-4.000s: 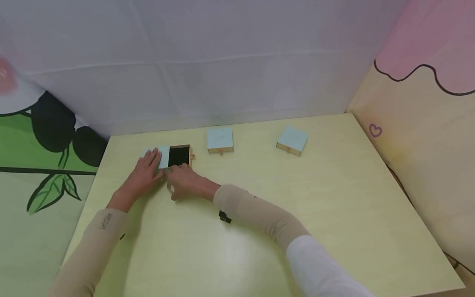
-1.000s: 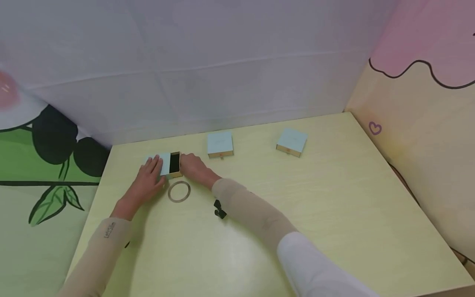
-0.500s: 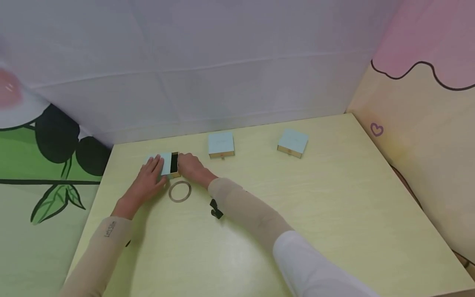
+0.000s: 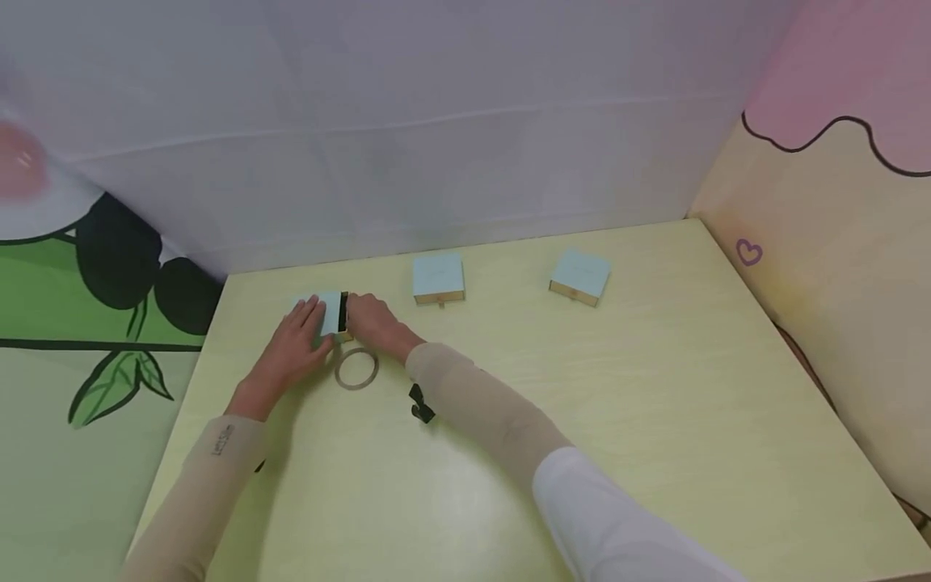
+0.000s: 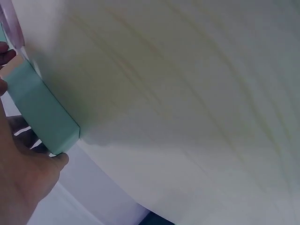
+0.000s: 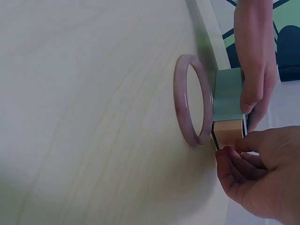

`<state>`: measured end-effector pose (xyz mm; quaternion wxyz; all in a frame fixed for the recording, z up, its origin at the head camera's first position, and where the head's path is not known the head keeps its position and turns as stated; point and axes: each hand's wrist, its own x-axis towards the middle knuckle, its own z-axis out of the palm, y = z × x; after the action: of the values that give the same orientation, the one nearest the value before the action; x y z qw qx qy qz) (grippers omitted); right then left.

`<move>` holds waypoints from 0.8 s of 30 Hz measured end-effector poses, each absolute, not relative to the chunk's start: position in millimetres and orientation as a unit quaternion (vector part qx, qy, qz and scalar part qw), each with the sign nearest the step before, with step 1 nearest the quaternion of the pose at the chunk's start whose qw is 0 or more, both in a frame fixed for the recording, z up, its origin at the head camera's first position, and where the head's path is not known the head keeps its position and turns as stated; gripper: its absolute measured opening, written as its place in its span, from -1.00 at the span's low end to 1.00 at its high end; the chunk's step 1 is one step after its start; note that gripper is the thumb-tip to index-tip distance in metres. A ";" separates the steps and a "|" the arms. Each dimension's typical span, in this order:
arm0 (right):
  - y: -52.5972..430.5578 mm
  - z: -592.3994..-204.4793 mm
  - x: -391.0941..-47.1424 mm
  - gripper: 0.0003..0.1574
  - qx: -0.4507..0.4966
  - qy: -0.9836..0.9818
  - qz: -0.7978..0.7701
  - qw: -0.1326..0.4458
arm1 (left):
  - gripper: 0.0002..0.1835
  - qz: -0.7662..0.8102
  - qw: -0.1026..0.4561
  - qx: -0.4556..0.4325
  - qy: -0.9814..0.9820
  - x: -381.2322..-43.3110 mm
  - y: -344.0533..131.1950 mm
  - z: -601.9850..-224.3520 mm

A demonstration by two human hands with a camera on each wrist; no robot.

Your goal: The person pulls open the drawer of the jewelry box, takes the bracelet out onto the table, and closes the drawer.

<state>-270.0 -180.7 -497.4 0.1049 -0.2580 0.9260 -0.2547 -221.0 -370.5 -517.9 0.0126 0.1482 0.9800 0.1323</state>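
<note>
Light-blue box (image 4: 330,311) is lying near the back left corner of the worktop (image 4: 618,404), its drawer (image 6: 228,129) standing partly out on the side facing the right edge; a dark lining is showing in the gap.

Handling (judgement): box is looking like stiff card, so light, and probably liable to skid if pushed unbraced. Side walls are likely bearing pressure well; a hard squeeze on the drawer rim may be denting it. Best hold: sleeve steadied from above, drawer taken at the middle of its front end.

Left hand (image 4: 291,339): released rather than clenched; fingers are extending across the box top, pressing or resting, with the thumb lying at the near side.

Right hand (image 4: 373,319): nearly closed; thumb and curled fingers are pinching the drawer at its front end. Pull tab is being hidden, so cannot tell whether the tab or the rim is being held.

Bangle (image 6: 181,98) is lying just beside the box, towards the worktop's front edge; contact cannot be told. Smooth, perhaps brittle; the rim would be the place to grip.
</note>
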 end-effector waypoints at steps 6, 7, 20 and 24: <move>-189.7 -501.5 -268.3 -0.78 -0.285 0.917 -0.261 0.096 | -0.24 0.147 0.012 0.150 0.978 -221.8 -370.7 -516.3; -190.4 -500.8 -268.0 -0.78 -0.283 0.917 -0.264 0.096 | -0.24 0.148 0.011 0.150 0.977 -221.9 -370.3 -515.3; -179.2 -495.0 -270.0 -0.70 -0.303 0.903 -0.277 0.127 | -0.17 0.137 0.035 0.126 0.982 -220.2 -359.3 -502.9; -169.8 -490.5 -271.4 -0.68 -0.315 0.903 -0.267 0.120 | -0.18 0.134 0.034 0.120 0.983 -221.3 -358.0 -503.6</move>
<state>-271.4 -169.8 -490.5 0.1196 -0.3151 0.9027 -0.2675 -221.3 -358.0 -503.6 0.0344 0.1203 0.9831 0.1337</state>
